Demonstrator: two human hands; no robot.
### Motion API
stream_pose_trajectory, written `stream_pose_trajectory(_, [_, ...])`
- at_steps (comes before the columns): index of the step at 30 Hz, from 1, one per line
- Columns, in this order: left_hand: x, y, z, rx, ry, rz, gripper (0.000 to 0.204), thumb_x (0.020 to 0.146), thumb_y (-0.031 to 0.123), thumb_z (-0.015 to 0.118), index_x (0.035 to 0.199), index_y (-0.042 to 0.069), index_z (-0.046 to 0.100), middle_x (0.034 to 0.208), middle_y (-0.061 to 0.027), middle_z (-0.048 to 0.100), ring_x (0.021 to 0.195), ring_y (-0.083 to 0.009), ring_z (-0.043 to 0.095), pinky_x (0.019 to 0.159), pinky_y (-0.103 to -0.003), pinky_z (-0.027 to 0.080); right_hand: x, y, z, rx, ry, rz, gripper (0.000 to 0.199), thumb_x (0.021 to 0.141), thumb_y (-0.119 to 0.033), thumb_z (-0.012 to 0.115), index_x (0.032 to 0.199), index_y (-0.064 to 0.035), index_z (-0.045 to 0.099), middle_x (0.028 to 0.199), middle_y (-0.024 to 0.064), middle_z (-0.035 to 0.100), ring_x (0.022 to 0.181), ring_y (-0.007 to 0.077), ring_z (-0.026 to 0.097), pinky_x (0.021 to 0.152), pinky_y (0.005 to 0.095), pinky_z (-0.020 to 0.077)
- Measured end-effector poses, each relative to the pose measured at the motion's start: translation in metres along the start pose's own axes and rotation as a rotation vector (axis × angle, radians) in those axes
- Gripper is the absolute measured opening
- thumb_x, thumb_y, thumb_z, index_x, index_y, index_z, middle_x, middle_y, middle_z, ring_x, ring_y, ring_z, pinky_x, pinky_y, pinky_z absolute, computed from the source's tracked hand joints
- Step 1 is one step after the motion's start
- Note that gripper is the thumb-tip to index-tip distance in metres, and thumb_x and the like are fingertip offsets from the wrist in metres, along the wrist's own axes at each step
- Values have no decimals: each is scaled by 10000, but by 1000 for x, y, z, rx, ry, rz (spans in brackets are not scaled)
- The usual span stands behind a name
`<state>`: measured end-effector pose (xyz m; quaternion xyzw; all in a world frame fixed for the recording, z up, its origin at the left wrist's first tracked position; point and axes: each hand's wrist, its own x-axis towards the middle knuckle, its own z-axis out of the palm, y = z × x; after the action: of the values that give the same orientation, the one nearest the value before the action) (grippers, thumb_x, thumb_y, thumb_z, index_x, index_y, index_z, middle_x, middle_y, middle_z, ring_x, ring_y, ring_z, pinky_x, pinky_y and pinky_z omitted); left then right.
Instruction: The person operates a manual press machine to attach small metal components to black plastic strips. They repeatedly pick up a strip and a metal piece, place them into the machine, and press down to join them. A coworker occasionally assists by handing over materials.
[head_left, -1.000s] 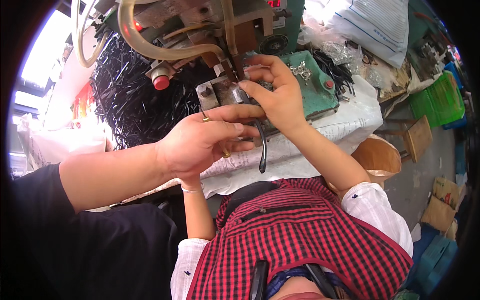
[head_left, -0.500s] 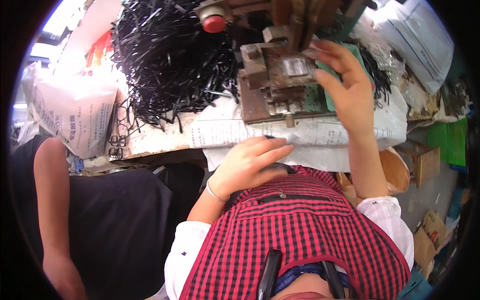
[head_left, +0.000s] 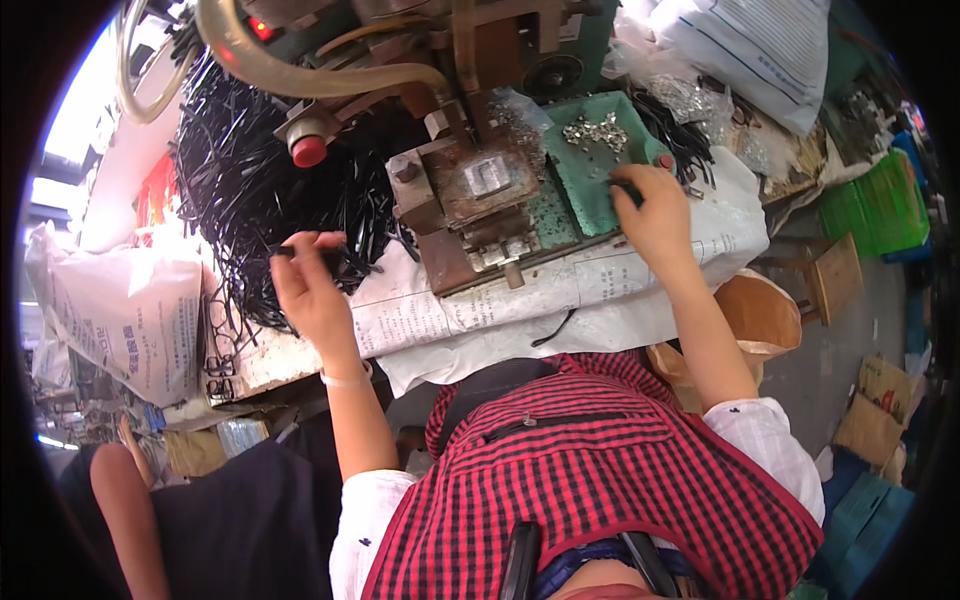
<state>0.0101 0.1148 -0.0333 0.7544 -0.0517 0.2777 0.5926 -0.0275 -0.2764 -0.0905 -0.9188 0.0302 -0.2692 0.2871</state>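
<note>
My left hand (head_left: 318, 305) is at the front of a large heap of black strips (head_left: 235, 170), its fingers curled in. Dark material shows at its fingertips, but I cannot tell whether it is held or belongs to the heap behind. Over the near edge of a green tray (head_left: 585, 180), my right hand (head_left: 658, 220) pinches a small black piece (head_left: 629, 192). Small shiny metal parts (head_left: 597, 131) lie in that tray. Between my hands stands a worn metal press (head_left: 430, 190) with a bright metal plate (head_left: 487, 175) on its bed.
A red button (head_left: 309, 151) juts out left of the press, below a thick hose (head_left: 290, 80). One black strip (head_left: 555, 328) lies on the white sheet (head_left: 450, 315) along the table front. White sacks (head_left: 120, 310) stand left. Another person's arm (head_left: 130, 520) is at the lower left.
My left hand has moved from in front of my apron leftward to the black heap. My right hand has left the press bed for the green tray. The view has shifted.
</note>
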Motion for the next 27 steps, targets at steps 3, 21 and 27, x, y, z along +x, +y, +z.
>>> stream_pose_trajectory(3, [-27, 70, 29, -399, -449, -393, 284, 1132, 260, 475, 1106, 14, 614, 824, -57, 665, 704, -110, 567, 642, -251, 441, 12, -16, 12, -114, 41, -42, 131, 806, -108, 772, 919, -81, 711, 933, 114, 655, 956, 352, 625, 830, 476, 521])
stream_pose_trajectory(21, [-41, 97, 108, -887, -587, -1020, 281, 1103, 258, 491, 1049, 25, 639, 726, -74, 676, 445, -87, 471, 390, -231, 310, 36, -5, -10, 259, 26, 334, 151, 917, -103, 738, 1054, -42, 758, 930, 117, 752, 804, 231, 710, 759, 334, 548])
stream_pose_trajectory(27, [-37, 96, 99, -825, -710, -965, 312, 1111, 256, 480, 1032, 12, 658, 782, -56, 695, 529, -87, 529, 455, -215, 414, 22, -5, 4, 160, 100, 95, 157, 950, -99, 687, 1061, -27, 770, 1006, 142, 761, 962, 309, 727, 890, 382, 545])
